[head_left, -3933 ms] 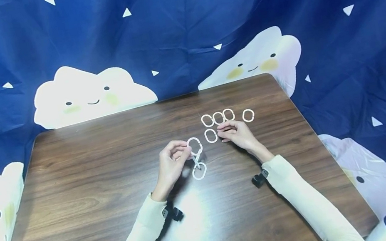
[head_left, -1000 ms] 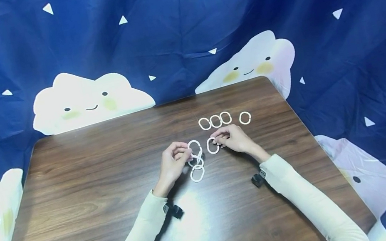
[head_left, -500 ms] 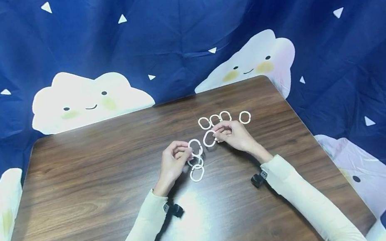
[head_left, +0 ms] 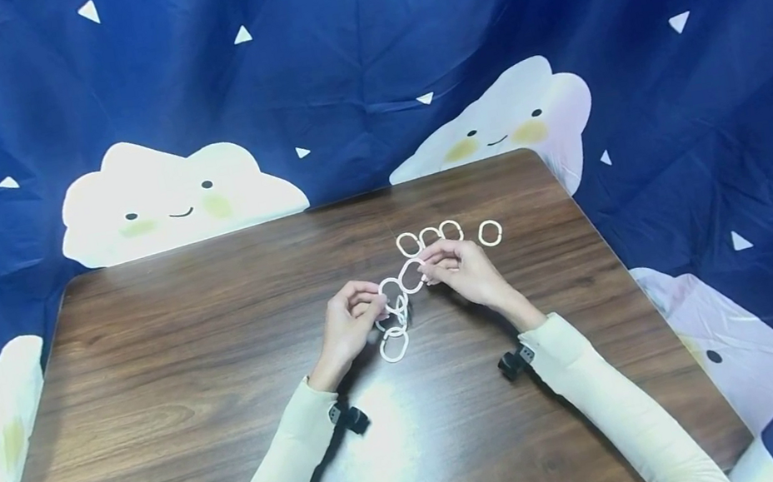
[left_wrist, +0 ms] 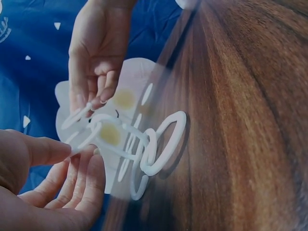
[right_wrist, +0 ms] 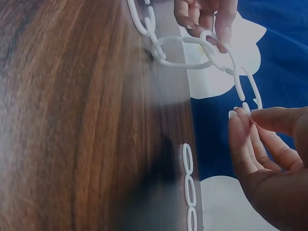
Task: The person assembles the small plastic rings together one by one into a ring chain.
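White link (head_left: 401, 277) with a gap in its side, pinched between the right hand's (head_left: 470, 274) thumb and fingers: half a second ago I saw it apart from the chain (left_wrist: 152, 144); now its edge overlaps the chain's top link (head_left: 388, 279). I take that as the two being brought together for joining; whether one is hooked through the other, I cannot tell from my feed. The left hand (head_left: 348, 323) pinches that top link by its side. The rest trails down toward the wooden bench (head_left: 187, 374), its lowest link seemingly lying there. Just beyond the right hand lies a row of three links (right_wrist: 189, 175), a lone link (head_left: 480, 234) farther right. Past the bench hangs a blue curtain (head_left: 317, 41).
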{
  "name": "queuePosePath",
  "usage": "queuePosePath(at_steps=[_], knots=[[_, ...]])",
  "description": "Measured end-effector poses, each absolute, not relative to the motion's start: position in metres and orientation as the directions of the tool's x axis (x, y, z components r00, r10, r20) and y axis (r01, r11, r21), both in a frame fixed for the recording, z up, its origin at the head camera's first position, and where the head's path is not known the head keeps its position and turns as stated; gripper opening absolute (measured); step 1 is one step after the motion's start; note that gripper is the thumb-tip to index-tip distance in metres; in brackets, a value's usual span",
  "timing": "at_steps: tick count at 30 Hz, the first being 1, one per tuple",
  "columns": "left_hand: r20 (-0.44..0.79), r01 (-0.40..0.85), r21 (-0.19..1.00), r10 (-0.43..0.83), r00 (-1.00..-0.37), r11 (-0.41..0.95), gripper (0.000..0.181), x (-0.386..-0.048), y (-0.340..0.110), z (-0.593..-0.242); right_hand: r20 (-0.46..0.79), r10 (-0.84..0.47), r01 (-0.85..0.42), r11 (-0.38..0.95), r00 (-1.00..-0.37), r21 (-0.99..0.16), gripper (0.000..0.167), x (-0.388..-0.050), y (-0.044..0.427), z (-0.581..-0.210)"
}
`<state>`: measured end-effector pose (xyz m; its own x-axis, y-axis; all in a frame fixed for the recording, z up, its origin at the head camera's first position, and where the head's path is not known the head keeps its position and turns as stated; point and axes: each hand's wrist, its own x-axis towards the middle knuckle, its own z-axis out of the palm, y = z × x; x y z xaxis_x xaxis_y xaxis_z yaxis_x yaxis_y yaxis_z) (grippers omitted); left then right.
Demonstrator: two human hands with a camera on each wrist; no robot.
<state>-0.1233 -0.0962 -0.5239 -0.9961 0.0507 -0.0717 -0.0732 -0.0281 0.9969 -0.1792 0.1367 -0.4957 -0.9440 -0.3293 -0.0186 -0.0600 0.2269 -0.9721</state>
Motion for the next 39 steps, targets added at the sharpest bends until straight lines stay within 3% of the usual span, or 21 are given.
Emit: queuePosePath(at_steps=[26, 39], knots=[[-0.065, -0.066, 0.998, 0.056, -0.996, -0.015, 0.02, -0.123, -0.097, -0.525, -0.075, -0.373, -0.011, 0.224, -0.925, -0.975, 0.027, -0.174, 0.118, -0.5], [-0.048, -0.05, 0.998, 0.068, -0.997, -0.03, 0.02, -0.123, -0.097, -0.526, -0.093, -0.389, 0.036, 0.151, -0.917, -0.988, 0.031, -0.173, 0.114, -0.502]])
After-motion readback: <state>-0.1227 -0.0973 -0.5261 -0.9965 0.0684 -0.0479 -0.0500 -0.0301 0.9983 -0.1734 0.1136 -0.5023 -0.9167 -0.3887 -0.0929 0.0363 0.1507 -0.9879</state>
